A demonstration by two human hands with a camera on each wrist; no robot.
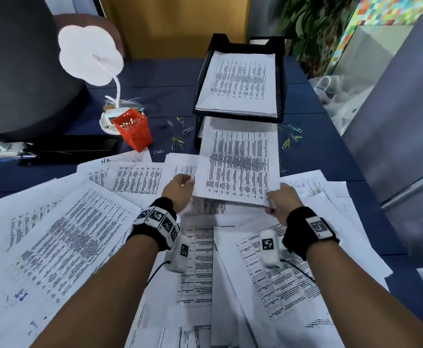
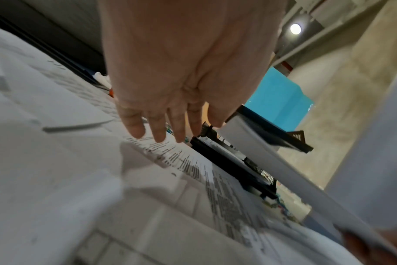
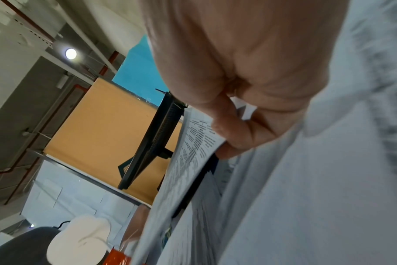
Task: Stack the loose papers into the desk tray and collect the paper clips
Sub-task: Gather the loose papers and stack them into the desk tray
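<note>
A black two-tier mesh tray (image 1: 282, 79) stands at the back of the blue desk, with printed sheets in its top tier. A printed sheet stack (image 1: 238, 167) lies slanted, its far end under the top tier at the lower one. My right hand (image 1: 278, 199) pinches its near right corner between thumb and fingers (image 3: 229, 139). My left hand (image 1: 180, 188) is at the stack's left edge with straight, spread fingers (image 2: 156, 125). Many loose papers (image 1: 62, 234) cover the near desk. Coloured paper clips lie scattered left (image 1: 178, 140) and right (image 1: 289, 135) of the tray.
A red cut-out pen cup (image 1: 132, 129) stands left of the clips, beside a white flower-shaped lamp (image 1: 90, 56). A dark rounded bulk (image 1: 17, 59) fills the far left. A clear plastic bag (image 1: 336, 91) and a grey cabinet (image 1: 406, 121) border the right side.
</note>
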